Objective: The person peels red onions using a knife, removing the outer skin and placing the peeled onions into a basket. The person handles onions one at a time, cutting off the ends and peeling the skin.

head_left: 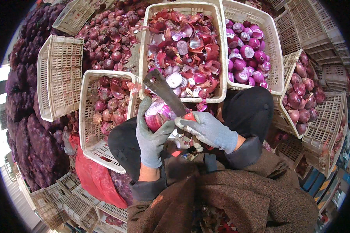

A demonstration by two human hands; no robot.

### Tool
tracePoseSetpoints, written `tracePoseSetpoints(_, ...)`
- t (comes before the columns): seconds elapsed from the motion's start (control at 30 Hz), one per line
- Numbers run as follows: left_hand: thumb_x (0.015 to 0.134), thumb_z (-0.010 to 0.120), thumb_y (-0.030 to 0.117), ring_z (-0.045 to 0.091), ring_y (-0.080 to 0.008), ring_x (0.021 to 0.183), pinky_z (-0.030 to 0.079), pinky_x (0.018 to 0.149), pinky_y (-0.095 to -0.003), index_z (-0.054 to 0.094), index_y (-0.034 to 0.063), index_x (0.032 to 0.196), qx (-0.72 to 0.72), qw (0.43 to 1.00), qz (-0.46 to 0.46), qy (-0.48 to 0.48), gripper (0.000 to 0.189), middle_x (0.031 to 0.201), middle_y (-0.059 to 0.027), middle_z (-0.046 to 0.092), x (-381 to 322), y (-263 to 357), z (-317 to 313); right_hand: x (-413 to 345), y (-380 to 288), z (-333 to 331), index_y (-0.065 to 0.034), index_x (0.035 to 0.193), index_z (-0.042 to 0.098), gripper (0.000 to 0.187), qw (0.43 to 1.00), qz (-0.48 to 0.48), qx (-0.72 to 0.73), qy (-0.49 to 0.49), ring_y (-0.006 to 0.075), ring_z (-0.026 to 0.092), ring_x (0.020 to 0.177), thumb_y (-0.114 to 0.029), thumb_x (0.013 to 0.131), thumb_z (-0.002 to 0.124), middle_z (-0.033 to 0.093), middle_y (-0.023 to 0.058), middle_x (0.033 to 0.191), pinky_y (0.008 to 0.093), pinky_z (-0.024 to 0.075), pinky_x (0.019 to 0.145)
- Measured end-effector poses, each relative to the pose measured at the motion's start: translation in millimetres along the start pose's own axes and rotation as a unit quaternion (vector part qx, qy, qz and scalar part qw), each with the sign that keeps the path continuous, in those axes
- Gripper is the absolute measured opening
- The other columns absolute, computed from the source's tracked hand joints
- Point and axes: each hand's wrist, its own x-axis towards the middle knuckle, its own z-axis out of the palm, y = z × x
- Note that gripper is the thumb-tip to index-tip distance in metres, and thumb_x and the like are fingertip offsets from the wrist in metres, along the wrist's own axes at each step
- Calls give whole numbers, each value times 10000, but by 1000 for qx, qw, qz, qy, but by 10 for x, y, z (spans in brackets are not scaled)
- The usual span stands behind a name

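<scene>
My left hand (154,137), in a grey coated work glove, holds a red onion (157,116) whose cut face shows pale rings. In my gloved right hand (207,129) is a knife (167,94) with a wide dark blade and a red handle. The blade points up and left, over or against the onion's right side; exact contact cannot be told. Just beyond both hands, a white plastic crate (183,100) holds red onion skins and cut slices. Peeled purple onions (248,58) fill part of the crate to its right.
Unpeeled red onions (105,43) are heaped at the upper left. A tilted crate (87,116) of onions is by my left knee, another (285,116) by my right. Full mesh sacks (38,139) are stacked at far left, near a red net bag (94,177). Stacked crates (303,26) stand at right.
</scene>
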Motion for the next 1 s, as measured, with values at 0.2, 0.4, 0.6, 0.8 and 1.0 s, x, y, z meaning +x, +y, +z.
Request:
tracePoseSetpoints(0.2, 637, 838, 52, 534, -195, 1177, 419, 1027, -322, 466, -41, 1344, -51, 994, -98, 13, 804, 1307, -134, 554, 33, -22, -59, -74, 0, 79, -67, 945, 590, 378, 995, 48, 49, -79, 61, 513, 437, -443, 969, 568, 577, -11, 678, 223, 409, 392)
tracePoseSetpoints(0.4, 653, 839, 86, 570, -188, 1120, 463, 971, -309, 466, -37, 1347, 21, 996, -84, -2, 797, 1271, -133, 581, 32, -35, -102, -73, -99, -28, -66, 893, 595, 394, 993, 67, 6, -92, 61, 509, 430, -453, 963, 573, 578, -7, 675, 221, 407, 387)
tracePoseSetpoints(0.6, 722, 776, 72, 595, -183, 1079, 483, 939, -300, 442, -36, 1377, -74, 985, -151, -36, 743, 1241, -124, 596, 85, -68, -74, -25, -162, -168, -39, 921, 630, 391, 991, -22, -123, -55, 47, 507, 575, -429, 935, 634, 579, -25, 697, 234, 421, 522)
tracePoseSetpoints(0.8, 740, 677, 0, 606, -159, 1020, 501, 875, -269, 423, -27, 1396, -240, 949, -197, -50, 703, 1227, -103, 574, 73, -187, 0, 359, 101, -226, -13, 1100, 585, 361, 978, -169, -53, 110, 76, 554, 711, -274, 889, 719, 613, -3, 845, 254, 454, 624)
tracePoseSetpoints(1.0, 843, 663, 55, 536, -134, 1098, 462, 900, -253, 407, -44, 1397, -193, 947, -233, -105, 618, 1239, -99, 547, 166, -515, 15, 643, 333, -359, -41, 1100, 532, 342, 982, -120, 138, 56, 44, 563, 837, -184, 869, 739, 577, -10, 959, 203, 467, 713)
